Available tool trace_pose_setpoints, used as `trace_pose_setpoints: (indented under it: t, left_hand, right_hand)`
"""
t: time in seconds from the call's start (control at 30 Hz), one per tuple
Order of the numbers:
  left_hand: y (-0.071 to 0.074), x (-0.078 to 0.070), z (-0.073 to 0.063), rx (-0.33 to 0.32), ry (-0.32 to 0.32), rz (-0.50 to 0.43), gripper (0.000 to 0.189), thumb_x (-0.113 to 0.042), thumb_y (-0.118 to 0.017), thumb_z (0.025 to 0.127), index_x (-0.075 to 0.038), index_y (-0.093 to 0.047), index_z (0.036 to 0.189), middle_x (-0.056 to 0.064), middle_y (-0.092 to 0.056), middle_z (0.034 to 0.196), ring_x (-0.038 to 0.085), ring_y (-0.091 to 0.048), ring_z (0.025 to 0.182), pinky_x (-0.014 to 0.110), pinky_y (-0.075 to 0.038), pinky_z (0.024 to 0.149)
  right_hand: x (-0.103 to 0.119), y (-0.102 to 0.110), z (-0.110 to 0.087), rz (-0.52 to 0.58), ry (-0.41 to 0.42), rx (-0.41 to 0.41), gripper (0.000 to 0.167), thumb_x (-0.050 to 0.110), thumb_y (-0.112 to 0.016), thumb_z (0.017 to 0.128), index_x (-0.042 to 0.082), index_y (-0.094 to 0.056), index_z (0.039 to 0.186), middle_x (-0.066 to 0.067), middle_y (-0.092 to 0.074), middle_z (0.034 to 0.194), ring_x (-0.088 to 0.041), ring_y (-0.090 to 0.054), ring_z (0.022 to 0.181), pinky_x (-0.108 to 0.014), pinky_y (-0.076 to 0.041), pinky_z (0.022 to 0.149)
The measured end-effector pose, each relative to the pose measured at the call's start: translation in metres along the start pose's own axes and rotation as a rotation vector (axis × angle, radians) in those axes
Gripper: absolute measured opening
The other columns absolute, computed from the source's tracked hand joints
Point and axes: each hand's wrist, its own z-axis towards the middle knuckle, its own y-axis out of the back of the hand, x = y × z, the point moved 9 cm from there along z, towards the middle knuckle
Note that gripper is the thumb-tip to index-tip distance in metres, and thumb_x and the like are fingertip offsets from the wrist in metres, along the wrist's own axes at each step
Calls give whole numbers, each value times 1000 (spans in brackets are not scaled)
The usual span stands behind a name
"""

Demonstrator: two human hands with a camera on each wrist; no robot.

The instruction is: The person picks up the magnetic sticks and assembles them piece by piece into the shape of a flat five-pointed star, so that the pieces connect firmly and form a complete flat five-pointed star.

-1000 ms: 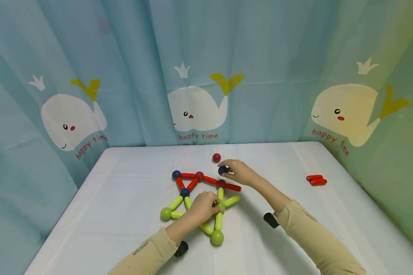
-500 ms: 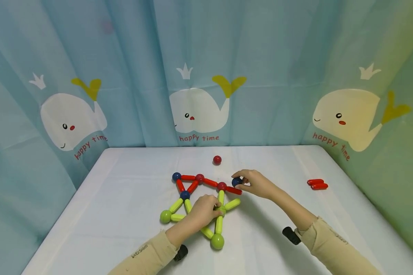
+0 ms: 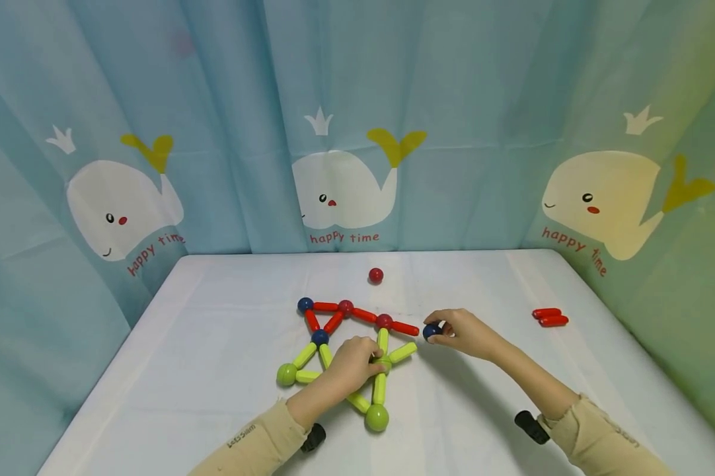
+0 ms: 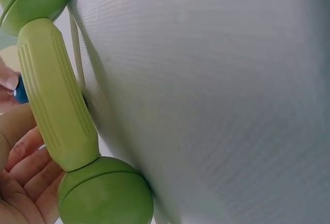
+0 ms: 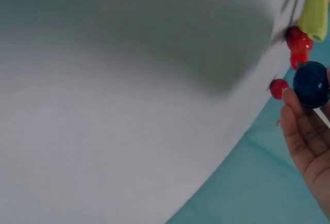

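My right hand [image 3: 464,332] pinches a dark blue ball [image 3: 431,331] between thumb and fingertips, just right of the free end of a red rod [image 3: 404,328]. That rod runs out from a red ball [image 3: 384,321] on a flat figure of magnetic rods and balls. With its thumb and fingers my left hand [image 3: 353,365] holds a green ball [image 3: 384,363] in the figure's lower part. A light green rod [image 3: 403,352] sticks out from this ball to the right. In the left wrist view a green rod [image 4: 58,95] joins two green balls. Part of the lower figure lies hidden under my left forearm.
A loose red ball [image 3: 376,276] lies near the back edge of the white table [image 3: 226,284]. Two red rods [image 3: 552,317] lie side by side at the right. A blue curtain with printed whales [image 3: 345,188] hangs behind and along the sides.
My right hand has moved right and toward the front with the blue ball, from above the red ball to beside the red rod's end. My left hand stays on the green ball.
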Motion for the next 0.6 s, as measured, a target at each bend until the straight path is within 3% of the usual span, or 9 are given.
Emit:
trace_pose_setpoints:
  t: [0.13, 0.37, 0.6]
  left_hand:
    - [2, 0, 0, -5, 2, 7, 16, -19, -74, 80, -8, -73, 91, 3, -71, 88, 6, -54, 69, 18, -45, 64]
    - [1, -2, 0, -4, -2, 5, 20, -20, -74, 80, -7, -73, 95, 3, -72, 92, 6, -56, 71, 18, -46, 64]
    - [1, -2, 0, -7, 5, 17, 18, -20, -75, 79, -8, -73, 93, 2, -71, 88, 6, -56, 71, 18, -46, 65]
  right_hand:
    - [-6, -5, 2, 57, -25, -12, 29, 11, -69, 84, -8, -63, 105, -13, -69, 90, -9, -60, 68, -19, -49, 59]
    - [-17, -19, 6, 140, -91, 11, 25, 12, -69, 84, -5, -64, 102, -13, -67, 93, -7, -58, 66, -17, -49, 61]
    - [-11, -21, 9, 196, -59, 40, 26, 16, -68, 86, -5, -64, 100, -12, -67, 89, -7, -57, 68, -18, -49, 62]
